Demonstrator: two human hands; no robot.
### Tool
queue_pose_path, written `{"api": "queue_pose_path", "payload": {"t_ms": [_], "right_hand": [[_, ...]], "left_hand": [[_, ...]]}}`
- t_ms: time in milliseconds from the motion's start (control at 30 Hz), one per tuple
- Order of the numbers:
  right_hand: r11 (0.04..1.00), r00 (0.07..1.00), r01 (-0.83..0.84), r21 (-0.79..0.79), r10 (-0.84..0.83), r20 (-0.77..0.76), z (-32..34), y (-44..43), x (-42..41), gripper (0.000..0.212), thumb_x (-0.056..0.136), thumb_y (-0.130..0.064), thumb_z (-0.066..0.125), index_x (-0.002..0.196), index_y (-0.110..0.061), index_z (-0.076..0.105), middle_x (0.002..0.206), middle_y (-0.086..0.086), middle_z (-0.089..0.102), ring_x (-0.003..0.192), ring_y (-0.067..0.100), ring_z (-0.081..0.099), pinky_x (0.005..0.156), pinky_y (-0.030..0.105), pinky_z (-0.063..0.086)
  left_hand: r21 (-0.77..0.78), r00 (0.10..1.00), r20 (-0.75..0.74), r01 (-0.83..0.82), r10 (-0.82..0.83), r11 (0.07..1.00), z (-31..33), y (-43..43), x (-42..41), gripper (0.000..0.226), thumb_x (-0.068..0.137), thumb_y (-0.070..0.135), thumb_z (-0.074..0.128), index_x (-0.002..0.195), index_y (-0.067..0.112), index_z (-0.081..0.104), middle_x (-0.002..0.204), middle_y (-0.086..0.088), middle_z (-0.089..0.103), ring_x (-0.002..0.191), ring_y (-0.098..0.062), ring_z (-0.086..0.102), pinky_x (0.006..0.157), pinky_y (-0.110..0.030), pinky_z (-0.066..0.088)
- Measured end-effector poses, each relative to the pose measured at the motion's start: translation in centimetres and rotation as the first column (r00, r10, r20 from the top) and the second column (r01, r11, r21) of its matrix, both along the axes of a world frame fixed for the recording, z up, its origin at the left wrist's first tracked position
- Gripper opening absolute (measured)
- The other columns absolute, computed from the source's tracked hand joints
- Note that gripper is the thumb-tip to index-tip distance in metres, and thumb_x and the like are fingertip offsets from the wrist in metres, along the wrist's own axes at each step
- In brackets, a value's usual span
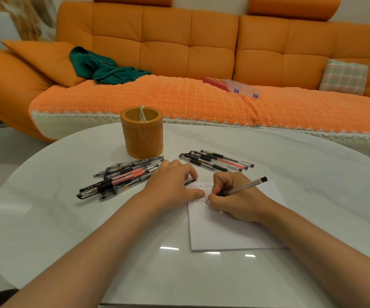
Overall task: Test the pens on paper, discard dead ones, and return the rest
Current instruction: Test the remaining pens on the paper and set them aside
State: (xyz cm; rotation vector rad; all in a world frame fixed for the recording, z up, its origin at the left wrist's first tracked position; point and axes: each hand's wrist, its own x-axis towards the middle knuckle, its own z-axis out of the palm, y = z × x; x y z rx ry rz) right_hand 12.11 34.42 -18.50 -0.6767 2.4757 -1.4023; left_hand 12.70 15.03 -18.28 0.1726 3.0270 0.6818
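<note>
Left forearm (86, 252) and right forearm (324, 252) enter from the bottom edge, over white oval table (68, 218). Orange sofa (179, 41) behind it, green cloth (104, 67) on the seat. Paper (224, 232) lies flat under the right wrist; rows of small ink marks at its top, unreadable. Orange pen holder (143, 138) upright at the far edge. Bigger pen pile (117, 181) left of the hands, print on barrels too small to read; smaller pen pile (215, 162) beyond the paper. Left hand (170, 185): fingers curved down, thumb on paper's top-left corner, dark pen end pokes out beneath, can't tell if gripped. Right hand (235, 196) pinches clear pen (246, 185), tip on the marks
</note>
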Motion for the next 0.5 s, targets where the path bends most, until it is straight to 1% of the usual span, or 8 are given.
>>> {"api": "queue_pose_path", "payload": {"t_ms": [200, 300, 333, 433, 500], "right_hand": [[1.0, 1.0, -0.007, 0.008, 0.007, 0.003, 0.2, -0.03, 0.01, 0.021, 0.077, 0.002, 0.067, 0.067, -0.001, 0.05, 0.057, 0.004, 0.055, 0.053, 0.015, 0.049, 0.048, 0.029, 0.037], [1.0, 1.0, -0.002, -0.009, 0.002, 0.02, 0.22, -0.04, 0.07, 0.02, 0.078, 0.003, 0.067, 0.068, 0.0, 0.049, 0.057, 0.008, 0.055, 0.052, 0.017, 0.05, 0.047, 0.029, 0.038], [1.0, 0.999, 0.014, -0.026, -0.013, 0.029, 0.16, 0.0, 0.02, 0.019, 0.078, 0.003, 0.066, 0.068, 0.0, 0.05, 0.057, 0.008, 0.055, 0.052, 0.017, 0.05, 0.048, 0.029, 0.038], [0.988, 0.991, 0.107, -0.108, -0.097, 0.095, 0.12, 0.34, -0.24, 0.022, 0.083, 0.001, 0.064, 0.067, -0.009, 0.052, 0.055, 0.0, 0.052, 0.05, 0.013, 0.046, 0.047, 0.026, 0.036], [0.972, 0.979, 0.157, -0.175, -0.13, 0.156, 0.24, 0.43, -0.35, 0.023, 0.085, 0.002, 0.061, 0.069, -0.011, 0.052, 0.053, 0.002, 0.052, 0.047, 0.014, 0.044, 0.045, 0.025, 0.034]], "left_hand": [[-0.015, 1.0, 0.011, 0.002, -0.002, 1.0, 0.04, 0.09, 0.08, 0.05, 0.08, 0.065, 0.068, 0.123, 0.041, 0.056, 0.119, 0.01, 0.054, 0.116, -0.014, 0.041, 0.094, -0.036, 0.046], [-0.016, 1.0, 0.011, 0.002, -0.002, 1.0, 0.04, 0.0, 0.12, 0.051, 0.08, 0.064, 0.068, 0.123, 0.041, 0.056, 0.119, 0.01, 0.053, 0.116, -0.014, 0.041, 0.093, -0.035, 0.046], [-0.013, 1.0, 0.009, 0.002, -0.001, 1.0, 0.04, -0.05, 0.14, 0.051, 0.08, 0.064, 0.068, 0.123, 0.041, 0.056, 0.118, 0.01, 0.053, 0.116, -0.014, 0.041, 0.092, -0.035, 0.046], [-0.003, 1.0, 0.012, -0.002, 0.002, 1.0, 0.03, -0.08, 0.13, 0.049, 0.079, 0.065, 0.069, 0.121, 0.042, 0.056, 0.116, 0.011, 0.053, 0.115, -0.013, 0.041, 0.091, -0.035, 0.045], [0.001, 1.0, 0.012, 0.0, 0.0, 1.0, 0.03, -0.05, 0.08, 0.048, 0.08, 0.064, 0.069, 0.12, 0.042, 0.056, 0.115, 0.011, 0.053, 0.114, -0.013, 0.04, 0.091, -0.034, 0.045]]}}
